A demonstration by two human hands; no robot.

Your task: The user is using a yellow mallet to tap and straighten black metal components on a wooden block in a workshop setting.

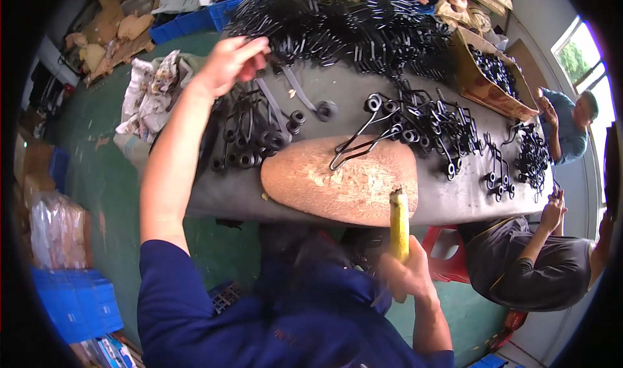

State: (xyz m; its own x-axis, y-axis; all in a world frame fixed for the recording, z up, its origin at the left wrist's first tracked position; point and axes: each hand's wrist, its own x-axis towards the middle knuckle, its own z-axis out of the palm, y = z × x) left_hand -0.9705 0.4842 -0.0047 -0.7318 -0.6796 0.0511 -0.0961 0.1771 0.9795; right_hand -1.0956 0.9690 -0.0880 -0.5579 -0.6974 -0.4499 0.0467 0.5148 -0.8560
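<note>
My left hand (232, 66) is raised over the left part of the table, thumb and fingers pinched together. From its fingertips hangs a black bent-wire part (304, 90) with thick rings at its ends, blurred by motion. Beneath it, a heap of similar ringed wire parts (250, 134) lies left of a worn wooden board (305, 183). One more bent-wire part (354, 151) rests across the board's far edge. At the near edge, my right hand (409, 271) is closed round a yellow stick (399, 225) with a dark, ragged upper end; the hand is slightly blurred.
A large mass of black wire pieces (350, 27) covers the table's far side. A cardboard box (496, 76) of small black parts stands at the far right. Co-workers sit or stand beyond the table and to the right. A red stool (448, 254) is near my right arm.
</note>
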